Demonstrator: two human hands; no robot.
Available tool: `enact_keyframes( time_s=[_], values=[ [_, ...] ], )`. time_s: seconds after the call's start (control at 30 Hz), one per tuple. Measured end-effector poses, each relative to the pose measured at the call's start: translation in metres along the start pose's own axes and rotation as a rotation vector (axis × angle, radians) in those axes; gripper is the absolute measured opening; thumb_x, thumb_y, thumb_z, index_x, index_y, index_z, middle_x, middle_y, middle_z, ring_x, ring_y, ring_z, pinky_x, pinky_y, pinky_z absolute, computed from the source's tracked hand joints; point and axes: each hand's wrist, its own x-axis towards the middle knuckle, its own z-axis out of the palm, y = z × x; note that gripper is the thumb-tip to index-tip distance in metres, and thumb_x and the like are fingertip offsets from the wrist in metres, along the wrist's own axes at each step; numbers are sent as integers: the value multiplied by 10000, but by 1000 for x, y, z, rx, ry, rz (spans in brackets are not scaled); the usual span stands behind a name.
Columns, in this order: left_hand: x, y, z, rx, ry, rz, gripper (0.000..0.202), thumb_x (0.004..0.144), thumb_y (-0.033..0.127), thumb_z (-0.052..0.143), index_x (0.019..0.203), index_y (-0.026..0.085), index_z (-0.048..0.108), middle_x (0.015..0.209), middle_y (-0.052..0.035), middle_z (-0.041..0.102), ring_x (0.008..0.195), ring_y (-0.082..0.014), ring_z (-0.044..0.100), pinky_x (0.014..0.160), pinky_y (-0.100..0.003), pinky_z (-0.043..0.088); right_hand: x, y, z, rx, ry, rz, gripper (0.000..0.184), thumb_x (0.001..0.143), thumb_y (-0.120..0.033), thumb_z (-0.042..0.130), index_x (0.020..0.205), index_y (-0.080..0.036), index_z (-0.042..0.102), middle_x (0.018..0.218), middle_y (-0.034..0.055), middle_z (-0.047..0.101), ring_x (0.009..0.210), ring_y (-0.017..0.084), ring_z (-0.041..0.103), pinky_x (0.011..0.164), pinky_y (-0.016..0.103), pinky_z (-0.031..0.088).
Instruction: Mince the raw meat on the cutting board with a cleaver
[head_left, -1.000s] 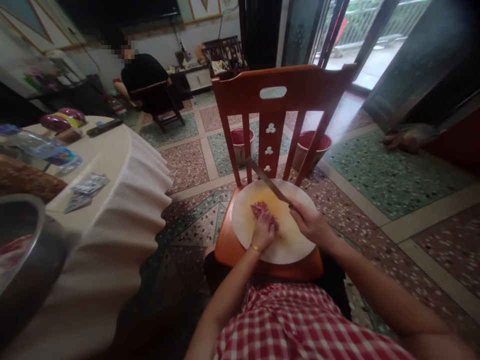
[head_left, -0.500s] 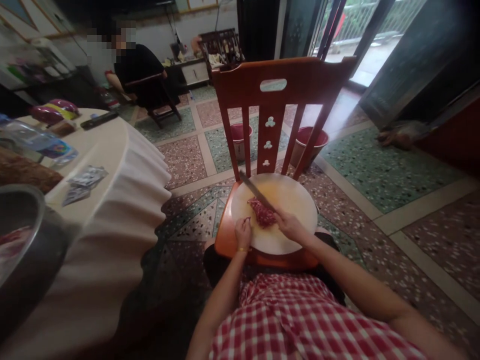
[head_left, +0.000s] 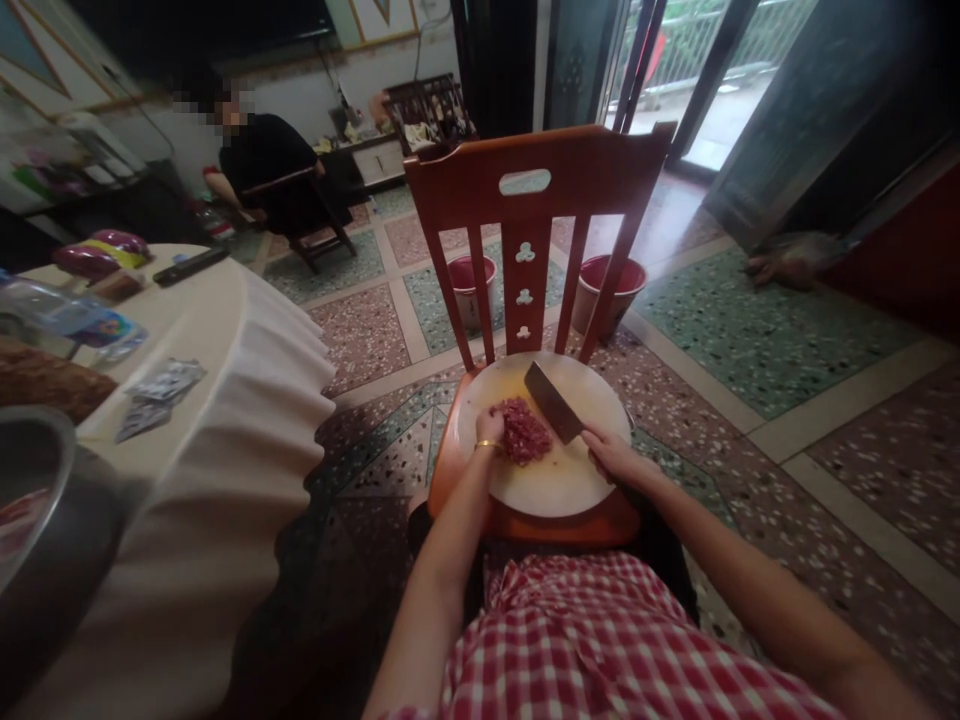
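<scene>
A heap of chopped red meat (head_left: 525,432) lies on a round white cutting board (head_left: 559,492), which rests on the seat of a wooden chair (head_left: 442,470). At the left side of the heap, my left hand (head_left: 491,428) has its fingers curled onto the meat; the fingertips are partly hidden. My right hand (head_left: 613,457) is closed round the handle of a cleaver (head_left: 553,405). The broad blade leans flat and low over the board, just right of the meat, pointing to the far left.
On my left a cloth-covered table (head_left: 217,310) bears a metal basin (head_left: 71,480), a plastic bottle (head_left: 82,318) and a dark-handled object (head_left: 191,266). Two buckets (head_left: 471,290) stand behind the chair back. A person (head_left: 266,155) sits farther off at the left.
The cleaver has moved off the meat to the right, turning its broad side up. My left hand has shifted up and forward onto the heap. The meat is now spread wider.
</scene>
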Motion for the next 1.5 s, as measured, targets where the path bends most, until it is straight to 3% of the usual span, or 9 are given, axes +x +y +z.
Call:
enact_keyframes(
  time_s=[0.13,0.27,0.37,0.6,0.8,1.03,1.17,1.33,1.5],
  values=[
    [14,22,14,22,-45,13,201,689,104,461,750,90,652,784,-104,670,762,-205,602,756,-337,455,26,0,-13,-177,-81,15,414,854,-390,305,1207,-224,444,419,-92,366,273,72,335,264,162,293],
    [3,25,7,20,-124,112,236,704,118,464,852,111,648,864,-86,670,789,-182,599,775,-320,464,28,-21,-23,-398,-195,-279,379,859,-360,334,1187,-266,499,797,7,644,526,120,574,500,244,486],
    [-24,6,-2,47,-172,359,311,735,136,445,1007,141,596,988,-87,638,899,-183,580,842,-346,453,5,-11,-24,-476,-139,-430,381,855,-354,367,1202,-270,500,1040,28,628,871,198,602,772,337,478],
    [-84,-39,2,347,-170,832,415,776,162,441,1190,181,458,1190,-117,511,1142,-213,438,977,-453,353,-52,11,-7,-422,-10,-389,392,874,-338,338,1221,-225,482,1142,49,581,1062,207,519,907,372,411],
    [-86,-36,-11,283,64,689,274,794,134,412,1018,192,559,1033,-84,569,1007,-184,490,898,-401,397,-45,-47,18,-313,239,-586,458,886,-281,324,1337,-204,303,1281,64,459,1155,188,431,971,351,353],
    [-92,-63,-18,113,101,537,252,795,126,383,944,167,583,876,-62,589,867,-154,525,808,-330,440,-11,-28,42,-445,37,-425,449,869,-216,332,1318,-214,335,1235,64,504,1108,200,478,925,374,399],
    [-91,-67,-16,37,122,467,236,794,152,388,902,159,598,850,-65,605,847,-152,537,805,-325,446,-25,-39,41,-368,103,-603,482,895,-253,292,1370,-253,207,1348,22,367,1179,172,395,992,342,326],
    [-90,-64,-18,-21,119,424,243,788,163,388,897,153,605,863,-68,612,850,-145,550,810,-318,449,-30,-23,52,-458,43,-391,451,886,-268,311,1332,-203,320,1181,85,547,1033,216,538,887,376,434],
    [-89,-65,-17,-32,122,384,235,782,175,399,875,150,614,839,-63,617,827,-142,557,803,-310,455,-32,-22,47,-381,121,-536,464,895,-284,309,1353,-225,268,1282,50,456,1156,181,424,978,348,350]
  ],
)
